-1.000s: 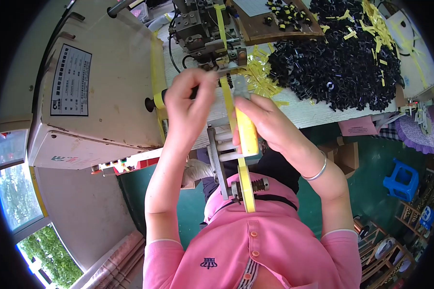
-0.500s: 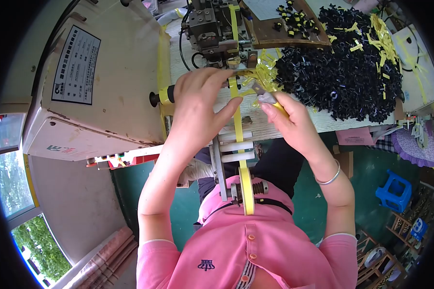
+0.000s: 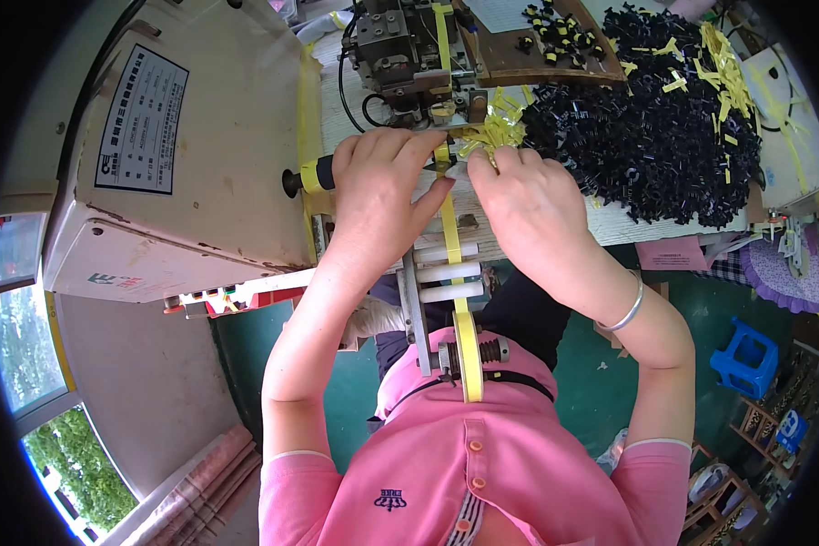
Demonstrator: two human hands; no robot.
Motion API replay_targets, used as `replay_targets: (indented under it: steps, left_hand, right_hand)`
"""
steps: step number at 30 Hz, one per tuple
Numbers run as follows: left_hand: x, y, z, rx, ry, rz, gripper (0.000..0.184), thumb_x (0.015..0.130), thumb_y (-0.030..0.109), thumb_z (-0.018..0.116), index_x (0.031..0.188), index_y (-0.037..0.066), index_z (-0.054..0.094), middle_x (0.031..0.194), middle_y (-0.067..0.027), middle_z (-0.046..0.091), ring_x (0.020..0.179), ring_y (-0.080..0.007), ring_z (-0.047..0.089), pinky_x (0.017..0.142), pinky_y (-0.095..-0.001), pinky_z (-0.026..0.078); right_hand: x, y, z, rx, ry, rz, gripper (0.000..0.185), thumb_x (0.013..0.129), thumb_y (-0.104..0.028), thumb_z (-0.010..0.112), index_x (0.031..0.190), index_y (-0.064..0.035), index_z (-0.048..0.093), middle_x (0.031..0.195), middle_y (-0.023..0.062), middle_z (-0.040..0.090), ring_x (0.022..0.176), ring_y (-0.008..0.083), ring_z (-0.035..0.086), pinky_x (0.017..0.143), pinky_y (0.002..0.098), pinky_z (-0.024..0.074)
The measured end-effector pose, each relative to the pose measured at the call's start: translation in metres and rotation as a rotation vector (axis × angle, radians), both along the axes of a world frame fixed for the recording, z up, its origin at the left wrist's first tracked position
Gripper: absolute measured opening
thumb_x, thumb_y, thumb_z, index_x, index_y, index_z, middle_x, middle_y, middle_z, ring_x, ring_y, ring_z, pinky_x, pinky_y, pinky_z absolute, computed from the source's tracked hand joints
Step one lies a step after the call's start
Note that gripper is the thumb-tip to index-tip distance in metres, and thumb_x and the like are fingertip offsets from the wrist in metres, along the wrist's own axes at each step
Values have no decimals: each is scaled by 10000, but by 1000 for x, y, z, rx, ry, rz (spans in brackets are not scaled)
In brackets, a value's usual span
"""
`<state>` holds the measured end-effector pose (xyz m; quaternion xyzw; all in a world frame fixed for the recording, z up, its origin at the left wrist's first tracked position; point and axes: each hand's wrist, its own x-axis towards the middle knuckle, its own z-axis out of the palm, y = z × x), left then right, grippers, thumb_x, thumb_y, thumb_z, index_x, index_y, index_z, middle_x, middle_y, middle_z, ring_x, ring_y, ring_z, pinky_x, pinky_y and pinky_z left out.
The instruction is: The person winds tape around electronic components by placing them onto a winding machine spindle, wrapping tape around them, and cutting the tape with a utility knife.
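Observation:
My left hand is at the yellow tape just in front of the metal machine, its thumb and fingertips curved around a small spot on the strip. On the tape's other side is my right hand, with its fingers curled; a greyish tip shows between the two hands. What the right fingers hold is mostly hidden. The tape runs over white rollers down to a yellow roll at my waist.
Black small parts are heaped at the right, with yellow scraps beside the machine. A brown tray holds black-and-yellow pieces. The beige cabinet stands left. A blue stool is on the floor.
My right hand has turned palm down and its fingers have closed near the tape; the yellow-handled tool seen in it earlier is now mostly hidden. My left hand first opened, then stayed near the strip.

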<state>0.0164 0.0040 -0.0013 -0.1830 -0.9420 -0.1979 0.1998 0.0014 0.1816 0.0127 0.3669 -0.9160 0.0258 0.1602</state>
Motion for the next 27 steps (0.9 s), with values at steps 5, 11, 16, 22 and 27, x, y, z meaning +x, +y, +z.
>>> replay_targets:
  steps: [5, 11, 16, 22, 27]
  left_hand:
    - [1, -1, -1, -9, 61, -26, 375, 736, 138, 709, 1096, 91, 616, 940, -73, 619, 938, -268, 563, 849, -400, 371]
    - [-18, -10, 2, 160, -52, -92, 200, 784, 141, 688, 943, 20, 686, 833, -110, 681, 712, -251, 633, 652, -335, 472]
    - [-18, -7, 12, 186, -277, 1, 240, 743, 139, 715, 961, 40, 698, 856, -123, 691, 721, -192, 664, 632, -294, 495]
    - [-18, -12, 12, 50, -239, 27, 273, 706, 132, 729, 961, 50, 675, 871, -125, 679, 754, -263, 659, 650, -343, 497]
    - [-13, -13, 10, -64, -200, 156, 215, 689, 110, 717, 886, 53, 653, 812, -126, 651, 750, -315, 627, 645, -400, 474]
  right_hand:
    - [-10, 8, -31, 86, -72, -105, 121, 701, -85, 604, 795, -9, 597, 722, 102, 599, 693, 213, 629, 566, 330, 508]
    - [-7, 40, -15, -253, -281, -126, 129, 741, -50, 646, 843, -3, 583, 797, 147, 616, 726, 316, 624, 630, 387, 510]
    - [-5, 49, -27, -605, -534, -1, 238, 702, -77, 692, 902, -23, 575, 899, 117, 633, 783, 313, 638, 642, 398, 508]
    - [-14, 0, -24, -579, -234, 174, 345, 664, -88, 710, 973, -52, 560, 773, 106, 613, 711, 280, 641, 607, 374, 516]
    - [-31, 0, -27, -328, -134, 174, 361, 663, -96, 727, 991, -97, 576, 792, 66, 610, 705, 242, 642, 569, 344, 512]
